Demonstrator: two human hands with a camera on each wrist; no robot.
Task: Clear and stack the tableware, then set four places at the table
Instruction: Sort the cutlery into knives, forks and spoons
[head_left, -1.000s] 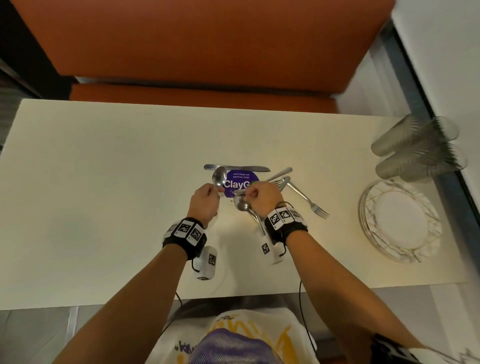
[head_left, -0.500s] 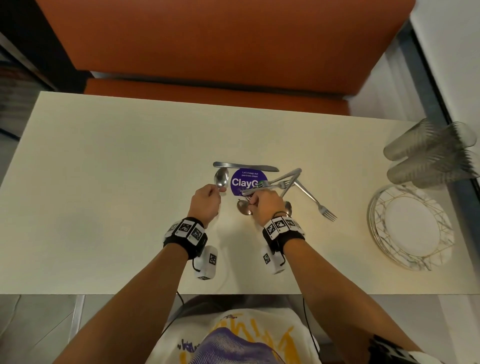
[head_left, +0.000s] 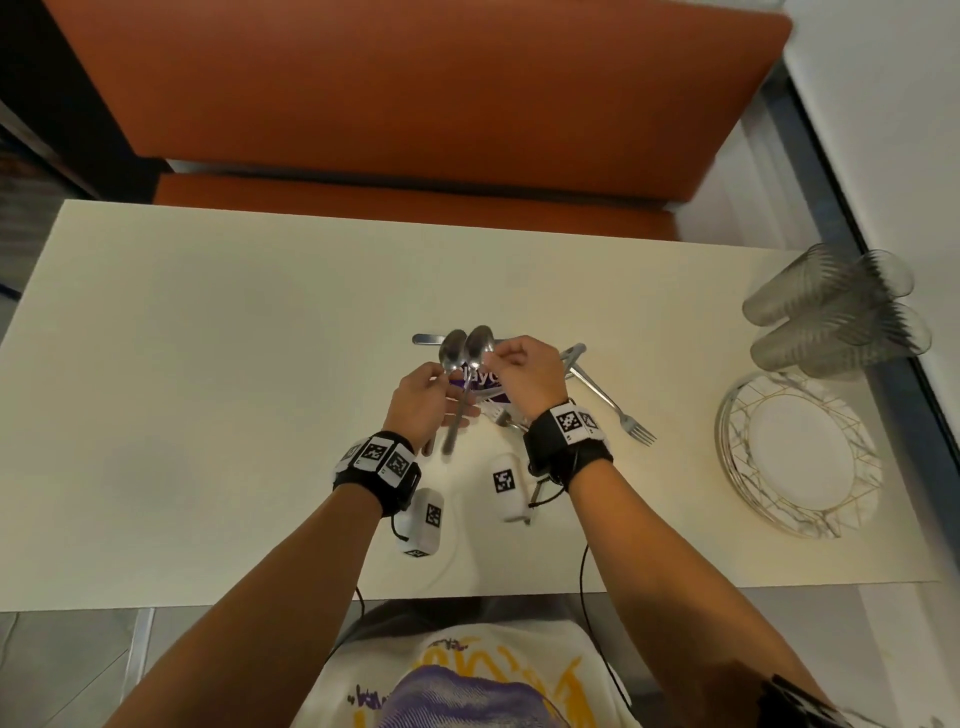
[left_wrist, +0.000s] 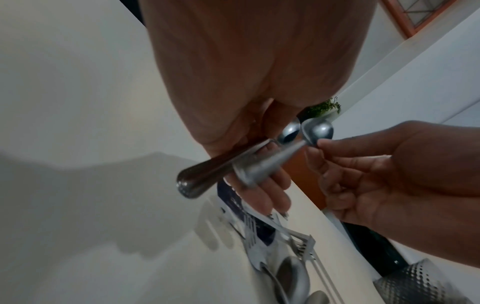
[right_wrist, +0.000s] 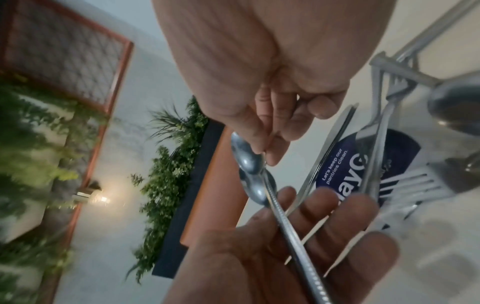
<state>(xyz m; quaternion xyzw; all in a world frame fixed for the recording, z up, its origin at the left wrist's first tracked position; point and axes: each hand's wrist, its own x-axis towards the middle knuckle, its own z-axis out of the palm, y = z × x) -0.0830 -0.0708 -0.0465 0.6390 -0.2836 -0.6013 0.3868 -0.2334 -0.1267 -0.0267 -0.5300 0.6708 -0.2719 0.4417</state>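
Your left hand holds a shiny steel spoon by its neck between thumb and fingers, with the remaining fingers stretched out under the handle. Your right hand pinches a second steel spoon at the base of its bowl, fingertips curled in tight. The 2 bowls sit side by side, touching or nearly so, raised above the pale cream desk, and both handles angle back toward you across the left palm.

Below your hands lies a round purple sticker with white lettering on the desk. A steel table knife lies flat along its far edge, partly hidden by the spoons. Several steel forks and at least 1 more spoon lie crossed over and beside the sticker; the pile is blurred in the wrist views, so the exact count is hard to tell. 1 steel fork lies apart to the right, tines pointing toward you.

Near the right edge of the desk stands a stack of white plates with a gold lattice rim. Just beyond it are clear dimpled drinking glasses, stacked and grouped together.
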